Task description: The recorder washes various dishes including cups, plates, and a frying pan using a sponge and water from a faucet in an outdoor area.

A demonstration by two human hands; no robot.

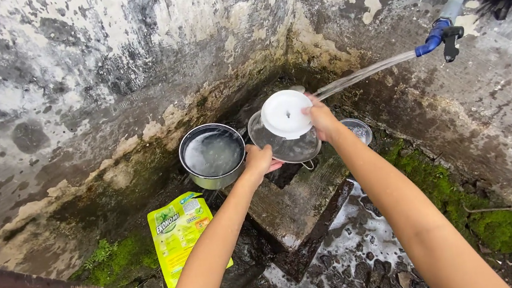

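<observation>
Slippage risk: left hand [258, 160] and right hand [321, 119], fingers curled around wet glass lid [286, 140], tap [437, 37] streaming from two o'clock.

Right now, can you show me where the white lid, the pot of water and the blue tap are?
white lid [286, 114], head view, middle of its top.
pot of water [212, 154], head view, on the water inside.
blue tap [433, 38], head view, on its blue spout.

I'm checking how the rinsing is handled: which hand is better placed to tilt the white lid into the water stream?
Right, probably. The right hand grips the white lid on the side facing the tap, just where the water stream arrives. The left hand is lower, under the clear bowl, supporting it.
</observation>
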